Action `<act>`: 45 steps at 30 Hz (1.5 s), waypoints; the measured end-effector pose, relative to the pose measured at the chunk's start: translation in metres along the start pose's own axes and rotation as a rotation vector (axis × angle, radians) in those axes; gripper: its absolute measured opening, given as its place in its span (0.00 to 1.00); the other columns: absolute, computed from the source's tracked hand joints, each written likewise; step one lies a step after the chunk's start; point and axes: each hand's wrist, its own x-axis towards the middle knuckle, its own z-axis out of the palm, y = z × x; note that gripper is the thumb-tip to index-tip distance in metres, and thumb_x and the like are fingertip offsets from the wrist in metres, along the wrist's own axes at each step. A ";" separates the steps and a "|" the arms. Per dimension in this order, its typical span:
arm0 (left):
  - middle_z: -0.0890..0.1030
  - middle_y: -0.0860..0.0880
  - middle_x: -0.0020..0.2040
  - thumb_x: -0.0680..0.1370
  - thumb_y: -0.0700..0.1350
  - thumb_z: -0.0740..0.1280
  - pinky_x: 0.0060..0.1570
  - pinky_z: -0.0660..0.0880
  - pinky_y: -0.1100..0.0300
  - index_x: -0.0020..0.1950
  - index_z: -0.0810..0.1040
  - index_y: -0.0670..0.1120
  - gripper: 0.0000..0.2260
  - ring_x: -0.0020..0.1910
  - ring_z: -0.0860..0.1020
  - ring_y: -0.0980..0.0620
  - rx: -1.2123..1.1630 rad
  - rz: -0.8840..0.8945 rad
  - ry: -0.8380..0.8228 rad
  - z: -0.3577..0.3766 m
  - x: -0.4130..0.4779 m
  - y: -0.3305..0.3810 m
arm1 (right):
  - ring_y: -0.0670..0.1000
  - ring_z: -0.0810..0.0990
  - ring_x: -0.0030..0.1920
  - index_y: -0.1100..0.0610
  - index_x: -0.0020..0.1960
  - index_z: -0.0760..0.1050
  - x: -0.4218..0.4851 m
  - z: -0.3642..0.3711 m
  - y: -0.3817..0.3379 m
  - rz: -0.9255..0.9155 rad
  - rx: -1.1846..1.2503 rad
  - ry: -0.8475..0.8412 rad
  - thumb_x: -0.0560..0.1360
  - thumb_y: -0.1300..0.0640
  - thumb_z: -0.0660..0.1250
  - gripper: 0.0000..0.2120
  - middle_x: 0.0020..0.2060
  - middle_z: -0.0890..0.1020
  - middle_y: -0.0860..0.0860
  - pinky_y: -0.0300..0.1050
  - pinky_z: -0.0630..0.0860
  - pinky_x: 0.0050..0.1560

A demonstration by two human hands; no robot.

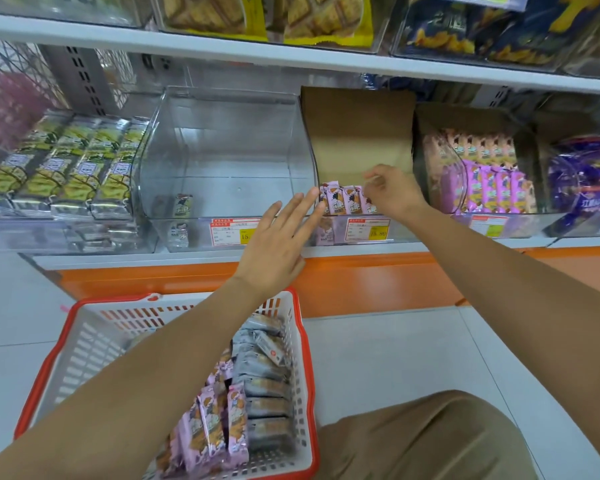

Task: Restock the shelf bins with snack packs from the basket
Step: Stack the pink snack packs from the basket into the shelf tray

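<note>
Pink snack packs [343, 201] stand in a row just beneath the right grip [392, 192], whose fingers curl over their tops; whether it pinches one is unclear. The left grip [278, 244], fingers straight and slightly spread, reaches the row's left end. The basket [84, 344] sits under its forearm.

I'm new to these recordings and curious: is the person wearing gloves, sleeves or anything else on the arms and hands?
No. The left hand and right hand are bare, with no gloves, rings or watch in view. The left forearm and right forearm are uncovered; no sleeve shows. Tan trousers show at the lower right.
</note>
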 end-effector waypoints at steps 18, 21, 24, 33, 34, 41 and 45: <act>0.62 0.41 0.75 0.77 0.49 0.66 0.72 0.55 0.44 0.79 0.57 0.46 0.33 0.74 0.59 0.40 0.075 -0.363 -0.442 0.038 -0.186 -0.072 | 0.46 0.75 0.36 0.54 0.61 0.75 -0.178 0.182 -0.070 -0.379 0.309 -0.259 0.79 0.58 0.64 0.11 0.39 0.77 0.45 0.47 0.75 0.41; 0.46 0.44 0.80 0.81 0.53 0.58 0.76 0.45 0.47 0.81 0.45 0.48 0.33 0.79 0.45 0.43 0.089 -0.402 -0.597 0.057 -0.204 -0.086 | 0.48 0.78 0.40 0.53 0.66 0.71 -0.197 0.223 -0.063 -0.331 0.184 -0.436 0.80 0.55 0.64 0.15 0.43 0.80 0.47 0.49 0.78 0.44; 0.42 0.44 0.81 0.82 0.54 0.57 0.76 0.43 0.46 0.81 0.42 0.48 0.33 0.79 0.41 0.43 0.066 -0.438 -0.618 0.077 -0.213 -0.099 | 0.49 0.81 0.42 0.51 0.66 0.69 -0.216 0.258 -0.054 -0.324 0.030 -0.564 0.80 0.51 0.63 0.15 0.48 0.83 0.49 0.48 0.79 0.41; 0.38 0.45 0.80 0.80 0.51 0.58 0.75 0.38 0.44 0.80 0.37 0.48 0.36 0.79 0.38 0.42 -0.004 -0.506 -0.583 0.122 -0.214 -0.109 | 0.51 0.79 0.45 0.49 0.62 0.68 -0.236 0.297 -0.046 -0.300 -0.121 -0.774 0.76 0.40 0.65 0.19 0.48 0.81 0.50 0.50 0.79 0.42; 0.39 0.45 0.80 0.81 0.51 0.58 0.75 0.38 0.44 0.80 0.37 0.48 0.36 0.79 0.38 0.42 -0.013 -0.511 -0.567 0.123 -0.215 -0.109 | 0.51 0.79 0.46 0.49 0.62 0.68 -0.236 0.299 -0.047 -0.291 -0.139 -0.804 0.76 0.39 0.65 0.20 0.50 0.80 0.50 0.49 0.78 0.42; 0.40 0.46 0.81 0.81 0.51 0.58 0.75 0.39 0.44 0.80 0.37 0.49 0.36 0.79 0.38 0.42 -0.038 -0.531 -0.538 0.122 -0.214 -0.107 | 0.50 0.79 0.47 0.49 0.61 0.71 -0.234 0.300 -0.050 -0.232 -0.066 -0.820 0.76 0.42 0.67 0.18 0.51 0.80 0.50 0.49 0.79 0.44; 0.42 0.46 0.81 0.81 0.51 0.60 0.76 0.41 0.44 0.80 0.40 0.48 0.36 0.79 0.39 0.43 -0.041 -0.526 -0.571 0.111 -0.207 -0.106 | 0.50 0.80 0.47 0.50 0.61 0.73 -0.226 0.277 -0.050 -0.218 0.135 -0.669 0.76 0.47 0.68 0.15 0.49 0.82 0.50 0.47 0.79 0.47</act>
